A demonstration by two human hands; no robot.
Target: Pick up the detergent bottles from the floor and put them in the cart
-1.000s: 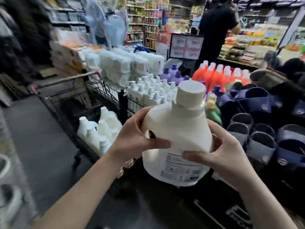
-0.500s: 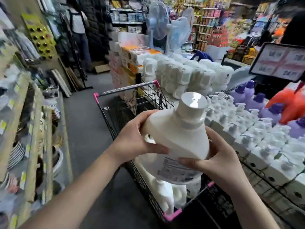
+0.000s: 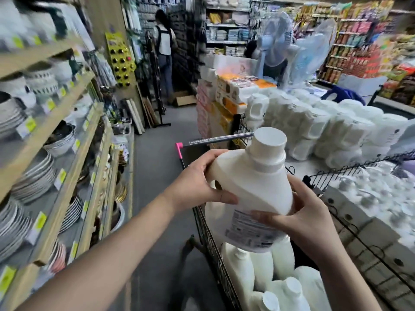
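1. The white detergent bottle (image 3: 251, 194) is held above the cart (image 3: 213, 239), over other bottles (image 3: 258, 265).
2. The left hand (image 3: 199, 187) grips its handle side; the right hand (image 3: 307, 218) curls around its lower body.
3. It looks heavy, stiff and smooth; the handle seems the safest hold.

Bright, even light; blurred, warped edges

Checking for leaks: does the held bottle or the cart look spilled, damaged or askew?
Nothing stands out: the bottle, held by left hand and right hand over the cart, is capped, undented, unspilled.
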